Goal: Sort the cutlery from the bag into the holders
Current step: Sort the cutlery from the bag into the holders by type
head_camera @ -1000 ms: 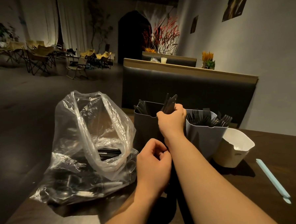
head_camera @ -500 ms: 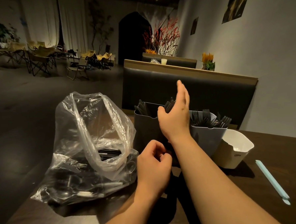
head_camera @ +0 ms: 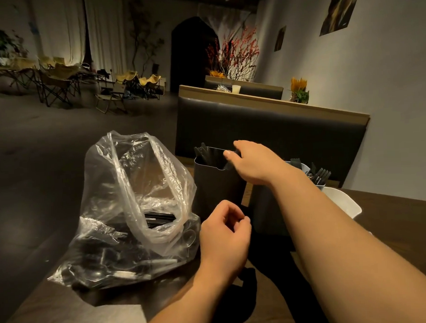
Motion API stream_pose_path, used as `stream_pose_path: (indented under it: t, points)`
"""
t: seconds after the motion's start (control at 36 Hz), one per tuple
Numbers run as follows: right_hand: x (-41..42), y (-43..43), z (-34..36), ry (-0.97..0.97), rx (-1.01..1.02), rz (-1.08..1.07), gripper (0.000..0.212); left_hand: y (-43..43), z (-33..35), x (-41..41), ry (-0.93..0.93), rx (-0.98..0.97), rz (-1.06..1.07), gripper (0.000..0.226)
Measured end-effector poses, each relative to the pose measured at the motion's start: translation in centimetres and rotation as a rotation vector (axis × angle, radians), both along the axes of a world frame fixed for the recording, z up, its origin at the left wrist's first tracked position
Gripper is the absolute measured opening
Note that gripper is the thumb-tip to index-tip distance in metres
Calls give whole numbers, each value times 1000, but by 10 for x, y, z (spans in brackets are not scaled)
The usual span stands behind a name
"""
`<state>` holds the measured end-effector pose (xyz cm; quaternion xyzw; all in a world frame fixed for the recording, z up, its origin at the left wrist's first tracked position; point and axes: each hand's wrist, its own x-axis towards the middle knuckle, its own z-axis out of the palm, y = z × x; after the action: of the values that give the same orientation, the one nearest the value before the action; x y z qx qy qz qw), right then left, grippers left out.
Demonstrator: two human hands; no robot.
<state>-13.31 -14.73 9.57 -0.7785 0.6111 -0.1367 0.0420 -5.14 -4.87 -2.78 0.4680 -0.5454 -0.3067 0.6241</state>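
Observation:
A clear plastic bag (head_camera: 140, 204) lies open on the table's left side, with black cutlery (head_camera: 158, 218) in its bottom. Right of it stands a dark holder (head_camera: 215, 186) with black knives (head_camera: 203, 152) sticking up. My right hand (head_camera: 254, 163) hovers over that holder's rim, its fingers stretched towards the bag and holding nothing. A grey holder (head_camera: 268, 207) full of black forks (head_camera: 320, 175) stands behind my right forearm. Beside it is a white holder (head_camera: 342, 200), partly hidden. My left hand (head_camera: 225, 232) hangs loosely curled in front of the dark holder, holding nothing.
The dark wooden table (head_camera: 395, 216) runs to the right, and its left edge drops to the floor just beyond the bag. A black padded bench back (head_camera: 279, 128) rises close behind the holders. Folding chairs stand far off at the left.
My right hand let go of a bundle of black cutlery into the dark holder, opened, and swung left over the rim towards the bag. My left hand has hardly moved.

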Motion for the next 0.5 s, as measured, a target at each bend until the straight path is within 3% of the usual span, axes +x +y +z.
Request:
stream_pose_path:
  t: [0.19,0.31,0.39,0.5]
  points:
    - [-9,2,2,-273,-28,88,59,26,40,-1,10,-78,-108,17]
    - [-2,22,24,-673,-199,197,32,53,91,21,-38,-209,-280,11]
    - [10,50,41,-1017,-8,396,24,73,129,55,-211,-366,-372,11]
    - [47,76,41,-960,125,617,21,82,159,109,-484,-374,-247,7]
